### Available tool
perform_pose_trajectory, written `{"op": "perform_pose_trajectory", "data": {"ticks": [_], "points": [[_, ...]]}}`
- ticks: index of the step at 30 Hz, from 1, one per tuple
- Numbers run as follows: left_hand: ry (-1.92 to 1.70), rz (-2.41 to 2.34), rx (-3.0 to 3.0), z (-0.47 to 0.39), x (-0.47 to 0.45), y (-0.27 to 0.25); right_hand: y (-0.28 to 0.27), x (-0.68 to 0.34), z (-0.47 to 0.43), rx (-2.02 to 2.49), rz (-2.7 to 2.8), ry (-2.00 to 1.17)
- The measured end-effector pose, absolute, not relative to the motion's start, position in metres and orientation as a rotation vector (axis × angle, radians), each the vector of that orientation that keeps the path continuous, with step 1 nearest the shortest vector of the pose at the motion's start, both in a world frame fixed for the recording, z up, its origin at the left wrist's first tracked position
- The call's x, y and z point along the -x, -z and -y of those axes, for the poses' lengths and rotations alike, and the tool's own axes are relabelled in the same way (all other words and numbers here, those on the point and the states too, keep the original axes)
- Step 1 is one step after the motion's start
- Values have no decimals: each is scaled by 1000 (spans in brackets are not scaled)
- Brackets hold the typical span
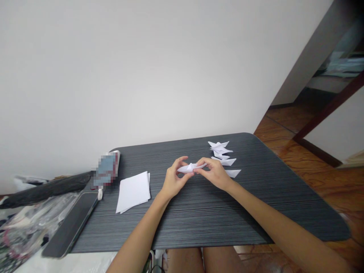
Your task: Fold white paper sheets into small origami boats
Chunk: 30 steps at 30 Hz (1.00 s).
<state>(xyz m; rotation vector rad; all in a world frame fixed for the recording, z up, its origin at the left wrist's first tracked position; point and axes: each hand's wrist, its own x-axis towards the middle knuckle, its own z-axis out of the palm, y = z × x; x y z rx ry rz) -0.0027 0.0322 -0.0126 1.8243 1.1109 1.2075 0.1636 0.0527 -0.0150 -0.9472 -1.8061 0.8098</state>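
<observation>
A small white folded paper boat (191, 167) is held between both hands, just above the dark table (204, 223). My left hand (175, 177) pinches its left end, thumb below and fingers behind. My right hand (214, 171) grips the other end between thumb and fingertips. Beyond my right hand lie several finished-looking paper boats (218, 147), bunched in a rough row. The nearest folded paper piece (233, 173) is partly hidden by my right hand.
A stack of square white paper (133, 192) lies left of my hands. A phone (72, 223) rests at the table's left edge, near a blurred-out object (106, 170) with a white plug. Plastic bags (34, 220) are heaped at far left. A white wall (148, 76) stands behind the table.
</observation>
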Motion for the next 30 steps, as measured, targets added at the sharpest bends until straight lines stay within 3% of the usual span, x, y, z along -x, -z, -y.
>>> {"op": "perform_pose_trajectory", "data": {"ticks": [9,18,30], "points": [[-1083,-1210,-1568,-34,3,14,14,-167,-57,839,1825,-1099],[-1032,-1307,-1867,-31,2,9,14,-169,-55,927,1874,-1046],[-975,-1076,-1606,-32,4,13,14,-172,-58,887,1812,-1163]]}}
